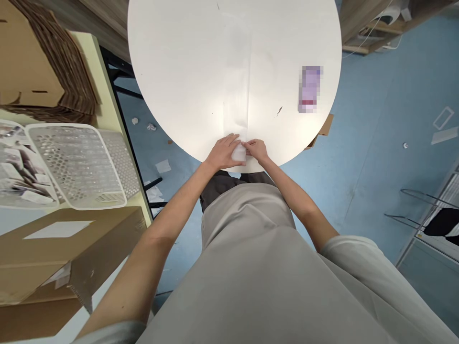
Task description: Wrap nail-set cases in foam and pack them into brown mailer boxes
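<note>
A long strip of translucent plastic film [236, 102] runs down the middle of the round white table [172, 71] to its near edge. At that near end my left hand [224, 154] lies over the film, fingers stretched forward and thumb out to the right. A whitish, folded-looking piece [238, 153] shows between its thumb and fingers; whether it is part of the strip I cannot tell. My right hand [256, 149] is closed in a pinch at the film's right edge, close beside the left fingertips.
A pixelated purple item [310, 89] lies on the table's right side. To the left, a side table holds stacked flat cardboard [32, 62], white perforated baskets [77, 165] and a cardboard box [114, 239]. Paper scraps [163, 166] litter the blue floor.
</note>
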A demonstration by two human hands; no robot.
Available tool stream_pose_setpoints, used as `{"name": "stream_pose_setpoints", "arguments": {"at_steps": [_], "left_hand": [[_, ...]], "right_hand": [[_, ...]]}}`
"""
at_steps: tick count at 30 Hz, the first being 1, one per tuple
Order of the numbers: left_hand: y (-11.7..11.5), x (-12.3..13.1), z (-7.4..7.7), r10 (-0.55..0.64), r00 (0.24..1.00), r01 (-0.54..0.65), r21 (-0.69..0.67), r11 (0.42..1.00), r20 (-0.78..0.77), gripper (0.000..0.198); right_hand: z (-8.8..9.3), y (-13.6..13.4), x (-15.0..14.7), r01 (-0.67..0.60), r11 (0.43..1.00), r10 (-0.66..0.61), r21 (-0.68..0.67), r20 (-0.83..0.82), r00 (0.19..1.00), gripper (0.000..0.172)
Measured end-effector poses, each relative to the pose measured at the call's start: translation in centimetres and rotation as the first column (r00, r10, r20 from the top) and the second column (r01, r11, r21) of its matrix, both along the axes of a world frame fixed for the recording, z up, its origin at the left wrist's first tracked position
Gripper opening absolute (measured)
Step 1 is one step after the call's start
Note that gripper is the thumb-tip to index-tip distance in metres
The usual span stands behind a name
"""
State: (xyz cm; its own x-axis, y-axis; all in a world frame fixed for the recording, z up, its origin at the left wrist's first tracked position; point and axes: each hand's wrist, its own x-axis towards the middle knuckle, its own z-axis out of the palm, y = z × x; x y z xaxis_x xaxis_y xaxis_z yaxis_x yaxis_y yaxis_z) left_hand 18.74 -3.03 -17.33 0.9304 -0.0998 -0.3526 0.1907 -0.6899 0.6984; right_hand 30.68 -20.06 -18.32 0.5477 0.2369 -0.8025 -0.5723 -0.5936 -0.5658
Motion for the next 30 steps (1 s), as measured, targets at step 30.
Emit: {"name": "stream_pose_setpoints", "arguments": {"at_steps": [30], "left_hand": [[0.6, 2.0, -0.1, 0.592, 0.792, -0.61, -0.137, 0.78, -0.153, 0.04]], "right_hand": [[1.3, 0.7, 3.0, -0.671, 0.691, 0.693, -0.27, 0.512, 0.508, 0.035]]}}
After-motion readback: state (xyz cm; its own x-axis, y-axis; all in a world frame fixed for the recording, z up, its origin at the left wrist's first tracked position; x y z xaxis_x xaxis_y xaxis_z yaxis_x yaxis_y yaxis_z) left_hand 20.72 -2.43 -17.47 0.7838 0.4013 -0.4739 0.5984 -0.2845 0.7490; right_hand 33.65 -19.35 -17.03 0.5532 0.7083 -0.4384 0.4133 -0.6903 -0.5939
